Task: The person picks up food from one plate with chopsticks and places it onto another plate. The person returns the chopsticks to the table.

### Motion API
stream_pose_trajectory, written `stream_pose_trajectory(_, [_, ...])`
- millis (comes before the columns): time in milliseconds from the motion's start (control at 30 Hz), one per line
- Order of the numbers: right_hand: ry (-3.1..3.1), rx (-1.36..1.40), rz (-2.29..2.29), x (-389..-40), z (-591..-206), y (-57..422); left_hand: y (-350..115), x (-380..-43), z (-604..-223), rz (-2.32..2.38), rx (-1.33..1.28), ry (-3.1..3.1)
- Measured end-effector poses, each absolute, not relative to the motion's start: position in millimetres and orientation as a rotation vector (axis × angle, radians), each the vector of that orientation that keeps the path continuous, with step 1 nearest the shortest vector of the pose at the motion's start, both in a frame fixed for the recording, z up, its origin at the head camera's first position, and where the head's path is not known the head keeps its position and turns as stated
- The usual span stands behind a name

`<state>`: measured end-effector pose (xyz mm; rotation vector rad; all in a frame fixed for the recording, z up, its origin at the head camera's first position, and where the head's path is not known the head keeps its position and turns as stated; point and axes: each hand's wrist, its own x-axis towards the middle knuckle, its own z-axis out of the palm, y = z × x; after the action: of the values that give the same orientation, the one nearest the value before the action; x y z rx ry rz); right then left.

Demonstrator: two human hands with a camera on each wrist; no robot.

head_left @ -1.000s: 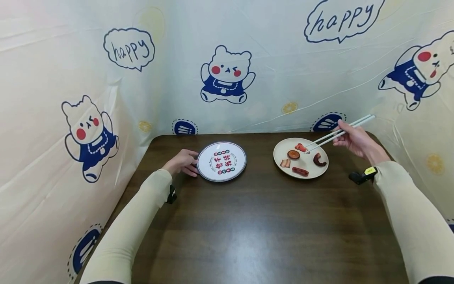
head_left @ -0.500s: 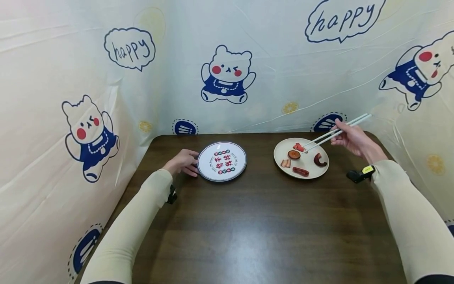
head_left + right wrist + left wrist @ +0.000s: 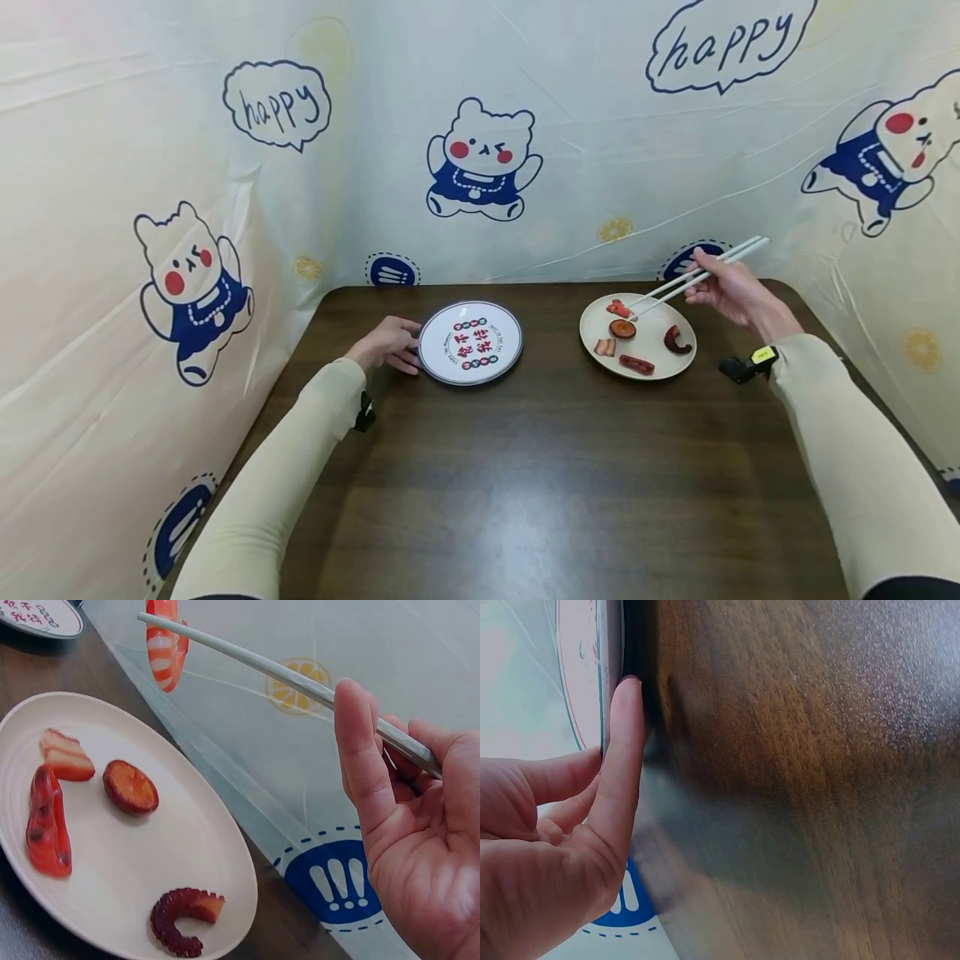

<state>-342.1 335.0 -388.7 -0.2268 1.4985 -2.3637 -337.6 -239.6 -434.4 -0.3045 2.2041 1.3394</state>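
My right hand (image 3: 727, 293) grips a pair of pale chopsticks (image 3: 262, 666). Between their tips is an orange-and-white striped shrimp (image 3: 163, 656), raised above the cream plate (image 3: 97, 915). On that plate lie a round brown mushroom-like slice (image 3: 622, 328), a striped bacon-like piece (image 3: 604, 347), a reddish sausage-like piece (image 3: 637, 364) and a dark curled tentacle (image 3: 677, 339). My left hand (image 3: 386, 342) touches the left rim of a blue-edged white plate (image 3: 438, 337) with red characters. In the left wrist view, one straight finger lies along that plate's side.
Both plates stand near the far edge of a dark wooden table (image 3: 480, 467). A pale printed cloth (image 3: 360, 167) with cartoon bears hangs behind it and along both sides. Black devices are strapped at both wrists.
The right hand and chopsticks have moved left. The shrimp has shifted left between the tips, past the mushroom-like slice. The left hand and both plates have stayed put.
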Motion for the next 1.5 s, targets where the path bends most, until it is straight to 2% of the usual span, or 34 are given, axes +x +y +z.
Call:
stream_pose_trajectory(500, [1.500, -0.180, -2.370, -353.8, -380.2, 300.7, -242.4, -338.1, -435.1, 1.328, -0.312, 2.203])
stream_pose_trajectory(1500, [1.487, -0.181, -2.328, -361.0, -391.3, 239.6, -239.6, -338.4, -436.7, 1.333, -0.295, 2.216])
